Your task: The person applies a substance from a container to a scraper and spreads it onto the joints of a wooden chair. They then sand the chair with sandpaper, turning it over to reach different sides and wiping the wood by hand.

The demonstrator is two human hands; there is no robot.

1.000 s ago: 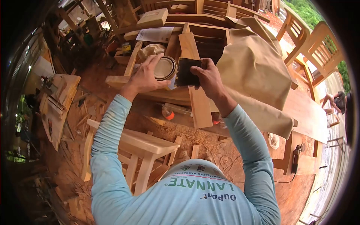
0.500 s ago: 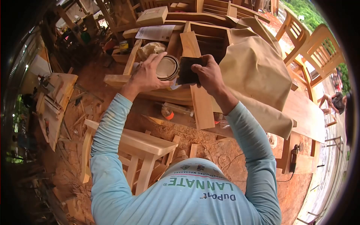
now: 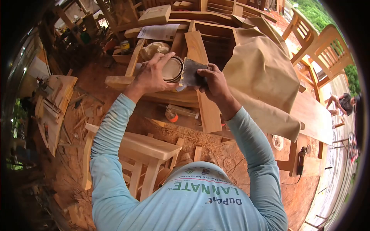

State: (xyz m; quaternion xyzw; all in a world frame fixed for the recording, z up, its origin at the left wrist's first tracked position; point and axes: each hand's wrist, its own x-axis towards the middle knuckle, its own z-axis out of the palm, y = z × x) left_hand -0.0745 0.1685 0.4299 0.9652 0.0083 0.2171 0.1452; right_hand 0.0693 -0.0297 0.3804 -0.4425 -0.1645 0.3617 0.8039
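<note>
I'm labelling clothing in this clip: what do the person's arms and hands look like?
Both arms wear long light-blue sleeves to the wrists. The left hand and right hand are bare, no gloves or watch visible. The shirt shows green lettering.

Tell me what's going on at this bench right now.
A person in a light blue long-sleeved shirt is at work in a woodshop. The left hand grips a round tin above a plank. The right hand holds a dark flat piece, maybe a scraper or sandpaper, against the tin's rim. A tan sheet drapes to the right, and an unfinished stool stands below.
</note>
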